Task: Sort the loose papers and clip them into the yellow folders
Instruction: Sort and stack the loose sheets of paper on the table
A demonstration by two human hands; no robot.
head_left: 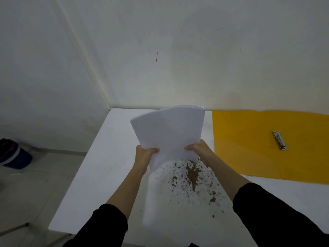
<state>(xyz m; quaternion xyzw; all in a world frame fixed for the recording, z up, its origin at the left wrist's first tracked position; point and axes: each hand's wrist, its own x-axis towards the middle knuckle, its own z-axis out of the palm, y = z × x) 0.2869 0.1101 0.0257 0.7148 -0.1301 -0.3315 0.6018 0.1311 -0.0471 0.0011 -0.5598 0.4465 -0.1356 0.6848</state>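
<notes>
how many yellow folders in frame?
1. The yellow folder lies open on the table, right of the held paper stack, its metal clip showing. It runs off the frame's right edge, so more may sit out of view.

The papers [169, 129] are smooth, thin and white. The yellow folder [249, 139] looks matt, like card, with a shiny metal clip [279, 140]. The white worktop [99, 175] is smooth, its paint chipped rough.
</notes>
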